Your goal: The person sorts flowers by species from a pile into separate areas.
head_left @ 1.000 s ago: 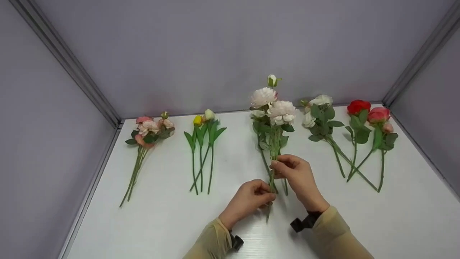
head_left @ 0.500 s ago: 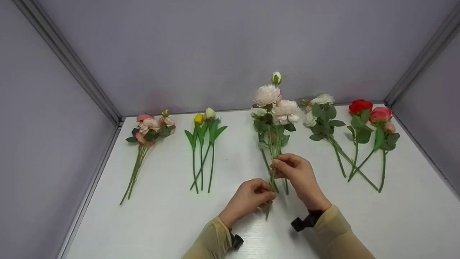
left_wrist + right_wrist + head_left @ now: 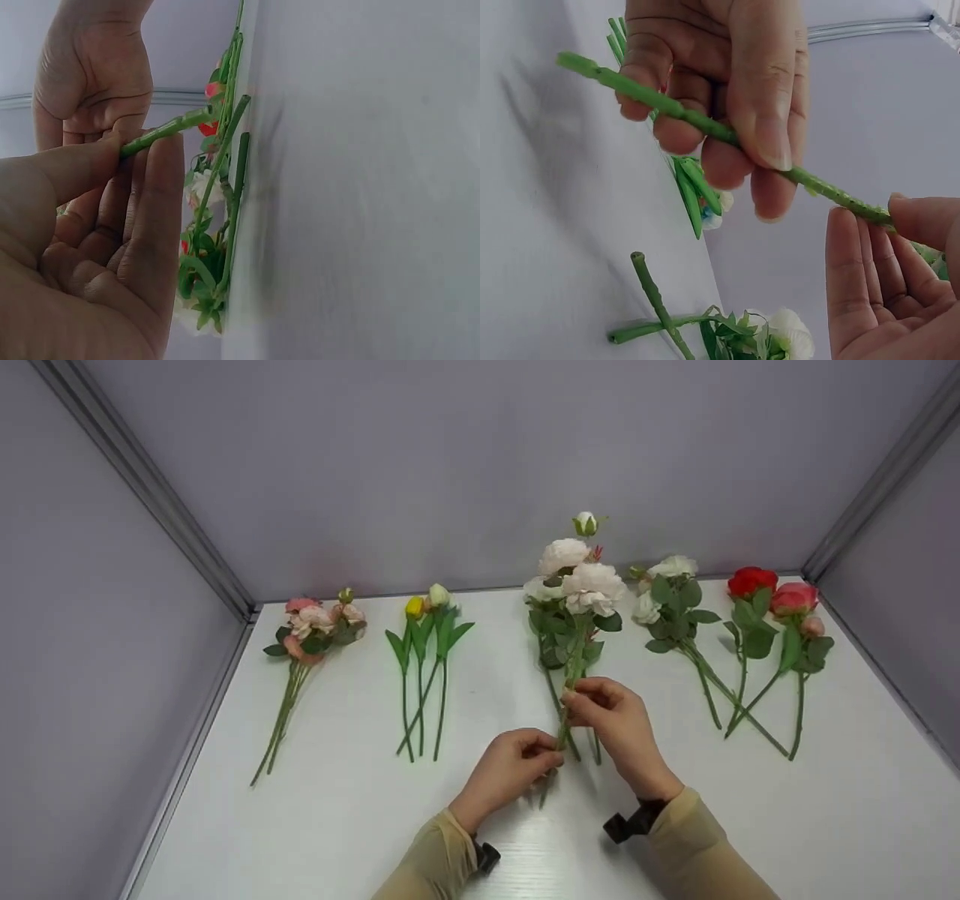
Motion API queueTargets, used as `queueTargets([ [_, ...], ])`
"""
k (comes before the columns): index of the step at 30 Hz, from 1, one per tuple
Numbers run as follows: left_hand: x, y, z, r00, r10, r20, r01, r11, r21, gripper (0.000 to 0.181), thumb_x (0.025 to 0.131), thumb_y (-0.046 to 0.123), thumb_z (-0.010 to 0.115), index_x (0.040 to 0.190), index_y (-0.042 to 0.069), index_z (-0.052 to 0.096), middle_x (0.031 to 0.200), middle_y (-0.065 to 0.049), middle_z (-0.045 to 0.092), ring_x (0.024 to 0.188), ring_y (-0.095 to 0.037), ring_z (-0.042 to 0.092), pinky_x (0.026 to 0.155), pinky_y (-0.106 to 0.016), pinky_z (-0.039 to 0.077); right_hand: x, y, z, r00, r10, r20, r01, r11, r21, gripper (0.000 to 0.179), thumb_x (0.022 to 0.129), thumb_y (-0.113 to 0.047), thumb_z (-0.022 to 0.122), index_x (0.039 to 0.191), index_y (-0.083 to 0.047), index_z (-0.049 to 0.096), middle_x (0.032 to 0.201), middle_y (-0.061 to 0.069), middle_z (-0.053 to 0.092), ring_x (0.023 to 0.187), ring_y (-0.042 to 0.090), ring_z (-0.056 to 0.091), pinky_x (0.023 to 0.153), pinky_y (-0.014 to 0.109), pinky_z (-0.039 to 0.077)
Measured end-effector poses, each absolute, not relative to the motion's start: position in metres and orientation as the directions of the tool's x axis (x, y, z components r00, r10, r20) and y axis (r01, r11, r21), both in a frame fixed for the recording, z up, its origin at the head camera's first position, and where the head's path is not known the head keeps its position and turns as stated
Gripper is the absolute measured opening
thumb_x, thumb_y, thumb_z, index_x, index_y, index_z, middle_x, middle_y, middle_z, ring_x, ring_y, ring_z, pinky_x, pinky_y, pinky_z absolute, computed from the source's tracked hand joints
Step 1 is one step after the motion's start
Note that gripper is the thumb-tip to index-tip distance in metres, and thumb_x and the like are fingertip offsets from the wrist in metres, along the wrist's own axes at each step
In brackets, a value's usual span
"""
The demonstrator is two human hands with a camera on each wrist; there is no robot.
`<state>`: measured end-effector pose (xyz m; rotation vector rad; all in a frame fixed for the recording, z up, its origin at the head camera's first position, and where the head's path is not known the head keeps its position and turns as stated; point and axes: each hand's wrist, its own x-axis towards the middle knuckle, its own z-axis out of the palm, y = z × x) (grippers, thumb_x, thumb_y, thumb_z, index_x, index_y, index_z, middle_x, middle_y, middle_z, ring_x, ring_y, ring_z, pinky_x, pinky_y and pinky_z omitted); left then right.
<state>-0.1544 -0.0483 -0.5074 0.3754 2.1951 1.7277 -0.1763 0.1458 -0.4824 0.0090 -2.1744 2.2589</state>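
Observation:
A pale pink peony stem (image 3: 592, 587) with two full blooms and a white bud is held up above the table, tilted slightly. My right hand (image 3: 622, 731) pinches its stem between thumb and fingers below the leaves. Lower down, my left hand (image 3: 506, 772) pinches the same stem (image 3: 630, 88) near its cut end, which sticks out past the fingers. In the left wrist view the cut end (image 3: 199, 116) points toward the table side. Behind the peony lie other stems with a whitish bloom (image 3: 541, 589) and green leaves, partly hidden by it.
On the white table (image 3: 315, 840), a pink bunch (image 3: 309, 622) lies far left, then tulips (image 3: 426, 637) in yellow and white. To the right are white roses (image 3: 673, 585), a red flower (image 3: 752, 583) and a pink flower (image 3: 795, 598). Grey panels (image 3: 480, 457) enclose the table.
The peony's bud and blooms have shifted to the right and its lower end to the left, so the stem leans more. My left hand has moved slightly left and up; both hands keep their pinch.

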Motion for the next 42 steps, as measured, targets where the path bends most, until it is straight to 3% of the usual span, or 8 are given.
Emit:
queueTargets([
  [5, -0.155, -0.086, -0.495, -0.939, 0.332, -0.093, -0.001, 0.269, 0.963, 0.020, 0.099, 0.019, 0.071, 0.113, 0.005, 0.075, 0.094, 0.001, 0.074, 0.083, -0.015, 0.070, 0.071, -0.031, 0.060, -0.172, 0.134, -0.487, -0.991, -0.115, 0.070, -0.072, 0.017, -0.997, 0.032, 0.101, -0.023, 0.069, 0.127, -0.005, 0.068, 0.111, 0.017, 0.070, 0.098, 0.039, 0.068, 0.085, 0.039, 0.060],
  [9, -0.159, -0.141, -0.483, -0.968, 0.234, -0.089, -0.008, 0.327, 0.945, 0.024, 0.101, 0.016, 0.068, 0.120, 0.001, 0.072, 0.099, -0.006, 0.073, 0.087, -0.019, 0.070, 0.074, -0.034, 0.061, -0.173, 0.123, -0.487, -0.969, -0.216, 0.124, -0.181, 0.271, -0.945, 0.037, 0.102, -0.033, 0.066, 0.134, -0.013, 0.066, 0.122, 0.003, 0.070, 0.110, 0.026, 0.067, 0.092, 0.041, 0.056],
  [12, -0.160, -0.193, -0.477, -0.991, 0.102, -0.091, -0.045, 0.381, 0.924, 0.026, 0.101, 0.014, 0.067, 0.123, 0.001, 0.071, 0.102, -0.010, 0.072, 0.089, -0.021, 0.069, 0.074, -0.033, 0.060, -0.176, 0.113, -0.484, -0.925, -0.329, 0.193, -0.343, 0.496, -0.798, 0.048, 0.102, -0.042, 0.064, 0.143, -0.017, 0.060, 0.136, -0.002, 0.063, 0.124, 0.018, 0.059, 0.103, 0.044, 0.050],
  [16, -0.159, -0.260, -0.474, -0.992, -0.080, -0.097, -0.123, 0.466, 0.876, 0.029, 0.104, 0.012, 0.062, 0.129, -0.001, 0.068, 0.109, -0.014, 0.071, 0.094, -0.023, 0.069, 0.076, -0.030, 0.060, -0.184, 0.094, -0.476, -0.820, -0.502, 0.275, -0.563, 0.621, -0.546, 0.060, 0.102, -0.046, 0.062, 0.153, -0.017, 0.049, 0.152, 0.003, 0.051, 0.143, 0.023, 0.042, 0.116, 0.047, 0.036],
  [21, -0.158, -0.319, -0.476, -0.974, -0.196, -0.110, -0.201, 0.536, 0.820, 0.037, 0.107, 0.011, 0.054, 0.137, -0.009, 0.058, 0.117, -0.023, 0.068, 0.100, -0.027, 0.068, 0.078, -0.026, 0.059, -0.187, 0.063, -0.467, -0.706, -0.642, 0.299, -0.706, 0.608, -0.362, 0.065, 0.104, -0.048, 0.058, 0.157, -0.015, 0.042, 0.158, 0.008, 0.044, 0.150, 0.029, 0.031, 0.122, 0.047, 0.025],
  [27, -0.156, -0.346, -0.486, -0.961, -0.237, -0.143, -0.264, 0.631, 0.729, 0.040, 0.106, 0.010, 0.053, 0.137, -0.016, 0.054, 0.115, -0.027, 0.068, 0.094, -0.027, 0.069, 0.072, -0.029, 0.057, -0.179, 0.035, -0.467, -0.633, -0.734, 0.245, -0.765, 0.546, -0.341, 0.064, 0.106, -0.051, 0.050, 0.158, -0.016, 0.040, 0.157, 0.009, 0.044, 0.151, 0.032, 0.028, 0.123, 0.046, 0.021],
  [37, -0.159, -0.345, -0.499, -0.966, -0.241, -0.090, -0.247, 0.774, 0.583, 0.050, 0.101, 0.008, 0.057, 0.144, -0.015, 0.046, 0.116, -0.028, 0.064, 0.093, -0.033, 0.061, 0.077, -0.046, 0.052, -0.178, 0.044, -0.476, -0.653, -0.741, 0.156, -0.738, 0.577, -0.350, 0.063, 0.105, -0.049, 0.054, 0.158, -0.017, 0.041, 0.158, 0.008, 0.044, 0.152, 0.032, 0.026, 0.123, 0.047, 0.020],
  [42, -0.160, -0.345, -0.499, -0.969, -0.234, -0.076, -0.234, 0.781, 0.579, 0.047, 0.100, 0.013, 0.061, 0.138, -0.014, 0.052, 0.107, -0.025, 0.060, 0.087, -0.032, 0.058, 0.070, -0.042, 0.050, -0.181, 0.051, -0.478, -0.672, -0.727, 0.140, -0.721, 0.598, -0.350, 0.064, 0.105, -0.048, 0.055, 0.158, -0.016, 0.041, 0.159, 0.009, 0.042, 0.152, 0.033, 0.026, 0.123, 0.047, 0.020],
])
